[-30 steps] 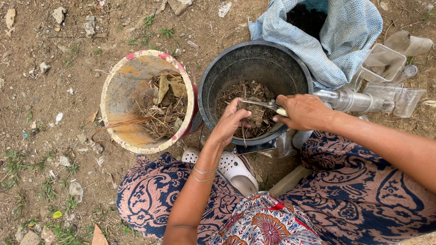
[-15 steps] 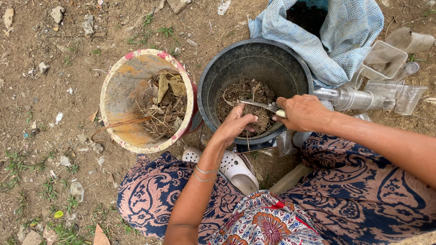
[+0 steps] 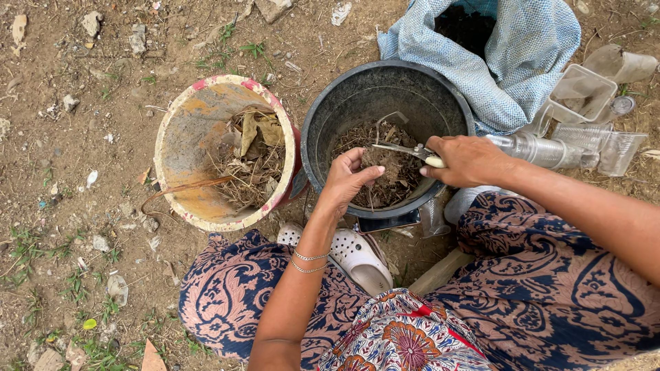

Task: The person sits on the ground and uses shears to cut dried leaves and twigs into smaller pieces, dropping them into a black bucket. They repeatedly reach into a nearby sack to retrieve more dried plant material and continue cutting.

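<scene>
Here, black bucket [image 3: 323,130] holds dry plant scraps [image 3: 395,172].

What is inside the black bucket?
The black bucket holds dry brown plant bits. The left hand cups some; the right hand holds scissors over them. The bucket's bottom is covered by the pile.
</scene>
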